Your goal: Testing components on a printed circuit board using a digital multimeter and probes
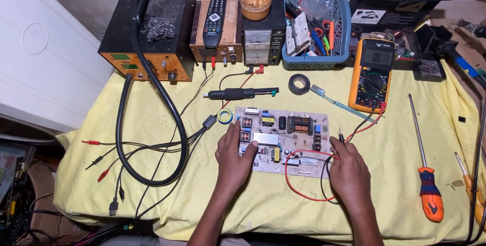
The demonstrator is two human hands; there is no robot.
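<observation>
Your left hand (234,156) lies flat and open on the near left corner of the circuit board (283,140), mid-desk on the yellow cloth (202,200); your right hand (348,167), its grip closed on the meter probes (340,137), sits at the board's right edge, below the orange multimeter (371,75)

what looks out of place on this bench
A TV remote lies on top of a power supply at the back, and a toothbrush lies beside the multimeter. Nothing looks spilled or broken.
</observation>
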